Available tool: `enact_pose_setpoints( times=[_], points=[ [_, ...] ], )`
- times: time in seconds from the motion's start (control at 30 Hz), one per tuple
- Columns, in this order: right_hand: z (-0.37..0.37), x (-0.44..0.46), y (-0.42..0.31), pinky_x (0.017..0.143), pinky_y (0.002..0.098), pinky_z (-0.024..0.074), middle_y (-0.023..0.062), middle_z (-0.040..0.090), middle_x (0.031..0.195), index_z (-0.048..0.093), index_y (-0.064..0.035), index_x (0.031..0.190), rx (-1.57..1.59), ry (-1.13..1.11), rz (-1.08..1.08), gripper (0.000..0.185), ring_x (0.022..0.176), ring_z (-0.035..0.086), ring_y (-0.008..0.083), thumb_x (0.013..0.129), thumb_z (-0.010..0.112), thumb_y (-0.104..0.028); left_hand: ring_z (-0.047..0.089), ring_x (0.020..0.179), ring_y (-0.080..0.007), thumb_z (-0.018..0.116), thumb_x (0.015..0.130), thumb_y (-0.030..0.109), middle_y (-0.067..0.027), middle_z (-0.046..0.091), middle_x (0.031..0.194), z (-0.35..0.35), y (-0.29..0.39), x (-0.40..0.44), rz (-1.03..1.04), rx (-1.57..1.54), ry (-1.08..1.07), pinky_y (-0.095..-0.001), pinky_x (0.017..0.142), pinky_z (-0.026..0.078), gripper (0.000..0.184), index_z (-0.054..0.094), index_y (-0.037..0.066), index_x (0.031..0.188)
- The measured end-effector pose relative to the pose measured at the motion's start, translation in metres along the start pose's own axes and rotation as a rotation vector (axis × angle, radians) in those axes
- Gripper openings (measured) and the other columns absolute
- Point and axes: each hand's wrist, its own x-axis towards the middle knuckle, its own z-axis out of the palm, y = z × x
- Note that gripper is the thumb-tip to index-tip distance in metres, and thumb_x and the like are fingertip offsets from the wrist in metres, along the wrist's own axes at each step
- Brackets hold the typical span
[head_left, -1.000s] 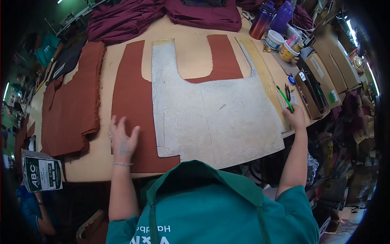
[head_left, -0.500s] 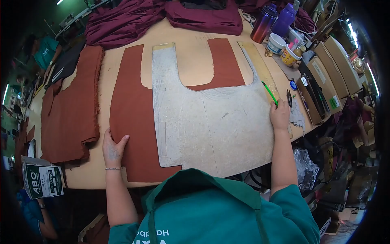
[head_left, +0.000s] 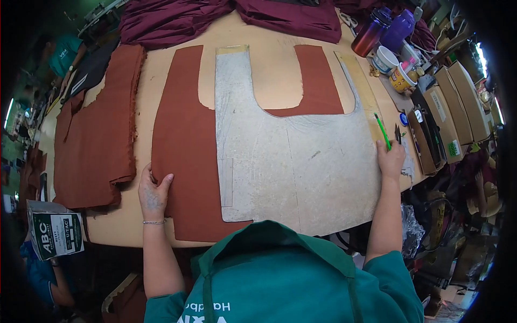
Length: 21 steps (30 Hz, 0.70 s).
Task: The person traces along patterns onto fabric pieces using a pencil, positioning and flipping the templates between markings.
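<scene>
A rust-brown cut fabric piece lies flat on the table, with a worn grey-white pattern template over much of it. Both have a deep U-shaped cutout at the far side. My left hand is at the fabric's left edge, thumb on top and fingers curled at the edge, pinching it. A green pencil sticks up from my closed right hand, which rests by the template's right edge. Dark small scissors or snips lie just beyond that hand; their exact kind is unclear.
Stacked rust-brown fabric lies left. Maroon cloth covers the far edge. Bottles, a white tub, a yellow cup and cardboard boxes stand right. An ABC-labelled packet is at the near left corner.
The view has shifted, so the fabric, template and right-side items appear farther right. Both hands keep nearly the same places on the work, and the pencil stays in my right hand.
</scene>
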Motion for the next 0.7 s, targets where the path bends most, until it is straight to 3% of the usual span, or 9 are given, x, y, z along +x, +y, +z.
enact_pose_setpoints(
  times=[0.13,0.27,0.37,0.4,0.53,0.7],
  points=[
    [-0.003,0.009,0.021,0.082,0.0441,0.042,0.0244,0.057,0.094,0.057,0.003,0.098,-0.035,-0.172,0.152,0.057,0.09,0.054,0.0392,0.072,0.065,-0.047,0.054,0.071,-0.013,0.068,0.073,0.008,-0.0076,0.059,0.085,-0.003,0.012,-0.001,-0.018,0.083,-0.027,-0.0255,0.068,0.046,0.044,0.05,-0.005,0.111],
    [-0.008,0.023,0.043,0.074,0.0336,0.0447,0.0174,0.061,0.089,0.056,0.0047,0.097,0.272,-0.416,0.19,0.045,0.079,0.059,0.0264,0.072,0.069,-0.031,0.057,0.078,-0.0142,0.067,0.073,0.006,-0.0089,0.06,0.09,-0.004,0.016,-0.001,-0.048,0.094,-0.074,-0.0258,0.071,0.047,0.044,0.049,-0.006,0.111],
    [-0.032,0.031,0.065,0.07,0.0274,0.0436,0.008,0.061,0.087,0.056,0.0036,0.096,0.863,-0.656,0.352,0.033,0.076,0.058,0.0165,0.074,0.067,-0.018,0.056,0.079,-0.0133,0.066,0.072,0.003,-0.0087,0.06,0.09,-0.004,-0.002,0.002,-0.062,-0.183,-0.064,-0.0255,0.073,0.046,0.043,0.05,-0.003,0.111],
    [-0.048,0.032,0.066,0.071,0.0253,0.043,0.0035,0.06,0.088,0.057,0.0013,0.098,0.953,-0.563,0.288,0.026,0.077,0.056,0.0126,0.077,0.064,-0.012,0.057,0.081,-0.0138,0.066,0.072,0.002,-0.0094,0.06,0.092,-0.006,-0.005,0.003,-0.046,-0.204,-0.067,-0.0257,0.074,0.046,0.043,0.05,-0.003,0.111],
    [-0.13,0.039,0.111,0.086,0.0261,0.0382,0.0054,0.056,0.105,0.048,-0.0003,0.114,1.214,-0.413,0.153,0.038,0.096,0.052,0.0141,0.082,0.06,-0.016,0.058,0.087,-0.0163,0.066,0.071,0.0,-0.0114,0.06,0.098,-0.008,0.002,0.0,-0.038,-0.149,-0.071,-0.0266,0.076,0.047,0.042,0.05,-0.003,0.11],
    [-0.215,0.014,0.218,0.088,0.0282,0.0381,0.0073,0.054,0.111,0.043,-0.0005,0.121,0.872,-0.126,0.059,0.044,0.099,0.05,0.0173,0.087,0.056,-0.024,0.059,0.082,-0.0163,0.068,0.07,0.002,-0.0106,0.062,0.093,-0.009,0.011,0.0,-0.081,-0.095,-0.066,-0.0266,0.07,0.048,0.039,0.052,-0.003,0.106]
  ],
)
